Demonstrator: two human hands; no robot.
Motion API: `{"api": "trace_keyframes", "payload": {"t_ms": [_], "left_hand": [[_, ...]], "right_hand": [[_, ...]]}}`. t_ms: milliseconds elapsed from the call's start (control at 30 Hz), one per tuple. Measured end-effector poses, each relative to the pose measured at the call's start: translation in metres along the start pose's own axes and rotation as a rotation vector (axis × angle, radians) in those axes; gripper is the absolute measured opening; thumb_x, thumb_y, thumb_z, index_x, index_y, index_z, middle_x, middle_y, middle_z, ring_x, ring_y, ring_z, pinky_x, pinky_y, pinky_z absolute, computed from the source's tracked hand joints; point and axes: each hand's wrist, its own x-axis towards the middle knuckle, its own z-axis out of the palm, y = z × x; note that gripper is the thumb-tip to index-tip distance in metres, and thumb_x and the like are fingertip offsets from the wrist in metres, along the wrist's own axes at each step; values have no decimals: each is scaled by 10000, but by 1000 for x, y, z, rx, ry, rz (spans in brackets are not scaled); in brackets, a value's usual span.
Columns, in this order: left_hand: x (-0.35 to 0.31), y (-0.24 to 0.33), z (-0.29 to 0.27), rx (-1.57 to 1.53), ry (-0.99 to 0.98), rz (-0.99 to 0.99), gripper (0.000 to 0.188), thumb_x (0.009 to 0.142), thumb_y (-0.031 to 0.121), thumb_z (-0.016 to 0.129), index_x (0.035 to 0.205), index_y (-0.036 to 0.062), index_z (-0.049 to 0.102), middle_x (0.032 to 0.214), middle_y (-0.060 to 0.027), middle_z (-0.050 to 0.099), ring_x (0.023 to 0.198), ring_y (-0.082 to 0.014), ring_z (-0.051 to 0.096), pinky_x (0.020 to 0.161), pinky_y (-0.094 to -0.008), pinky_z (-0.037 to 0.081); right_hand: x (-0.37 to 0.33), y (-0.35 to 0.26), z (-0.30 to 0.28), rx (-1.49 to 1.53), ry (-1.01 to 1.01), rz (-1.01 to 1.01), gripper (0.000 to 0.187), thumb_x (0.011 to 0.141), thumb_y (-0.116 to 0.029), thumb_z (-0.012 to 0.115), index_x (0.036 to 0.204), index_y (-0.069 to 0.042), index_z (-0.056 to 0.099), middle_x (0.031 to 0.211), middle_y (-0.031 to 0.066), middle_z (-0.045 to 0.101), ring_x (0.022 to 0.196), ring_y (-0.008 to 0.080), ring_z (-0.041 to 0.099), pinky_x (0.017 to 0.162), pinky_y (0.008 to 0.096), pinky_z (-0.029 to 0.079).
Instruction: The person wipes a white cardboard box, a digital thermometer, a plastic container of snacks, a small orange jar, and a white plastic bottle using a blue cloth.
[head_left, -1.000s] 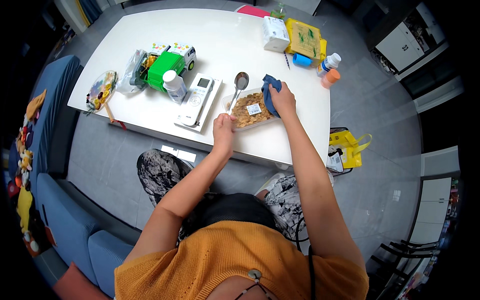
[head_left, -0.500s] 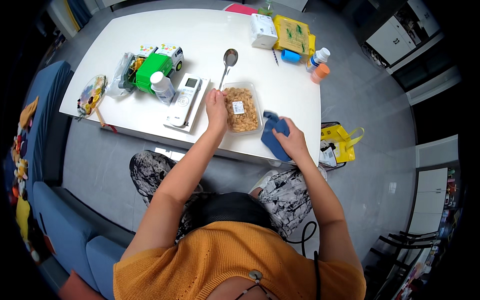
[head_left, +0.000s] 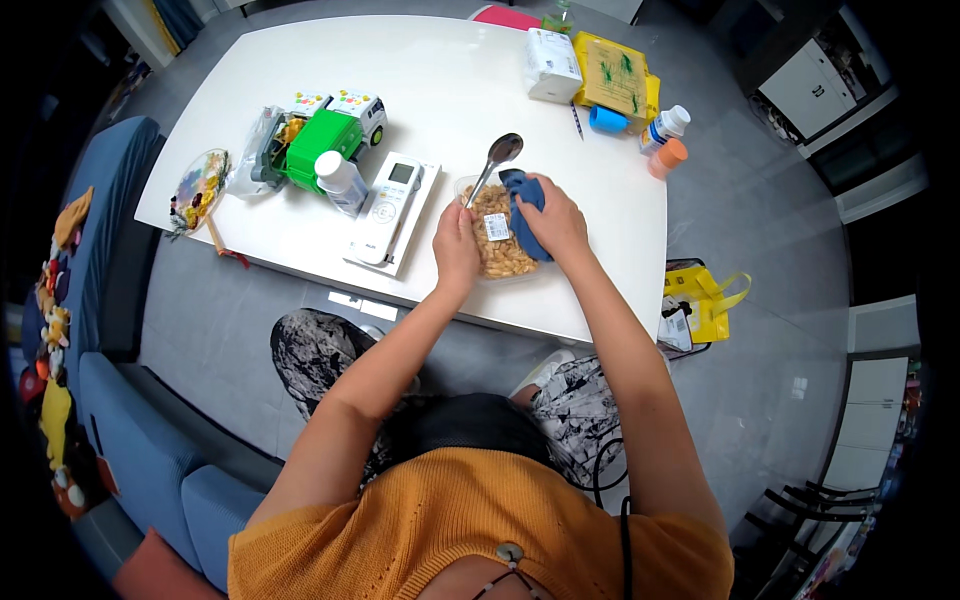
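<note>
My left hand [head_left: 458, 248] is closed on the handle of a metal spoon [head_left: 503, 150], whose bowl points up and away from me. That hand lies against the left side of a clear plastic box [head_left: 464, 187] of light-brown, nut-like food [head_left: 505, 260] with a white label on it. A dark blue cloth [head_left: 530, 222] is gripped in my right hand [head_left: 560, 220], over the box's right side. The cloth reaches near the spoon's bowl but appears apart from it. How the cloth touches the box is hidden.
On the white table [head_left: 400, 60], left of the box, are a remote control [head_left: 390, 210] on a white carton, a white bottle [head_left: 342, 183] and a green toy truck [head_left: 322, 145]. Far right stand a tissue pack [head_left: 553, 65], yellow package [head_left: 612, 80], blue cup [head_left: 607, 120] and orange-capped bottle [head_left: 668, 158].
My right hand has brought the blue cloth from the table's front edge leftward and up onto the box. The spoon has tilted further right in my left hand. The whole view has shifted slightly.
</note>
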Motion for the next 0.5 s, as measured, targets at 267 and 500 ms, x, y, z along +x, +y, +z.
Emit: {"api": "trace_keyframes", "payload": {"t_ms": [267,500], "left_hand": [[4,6,-2,33,-50,63,224,979,165,407,982,-17,539,859,-164,586,807,-318,577,750,-390,448],[15,0,-6,-113,26,102,280,990,204,407,976,-21,573,1096,-150,553,1043,-273,522,945,-358,387]], "right_hand": [[64,28,1,414,-292,-69,482,711,-233,697,1164,-97,605,948,147,674,844,251,649,775,322,508],[25,74,-22,233,67,104,422,710,-264,688,1093,-100,621,957,159,677,884,293,653,796,360,504]]}}
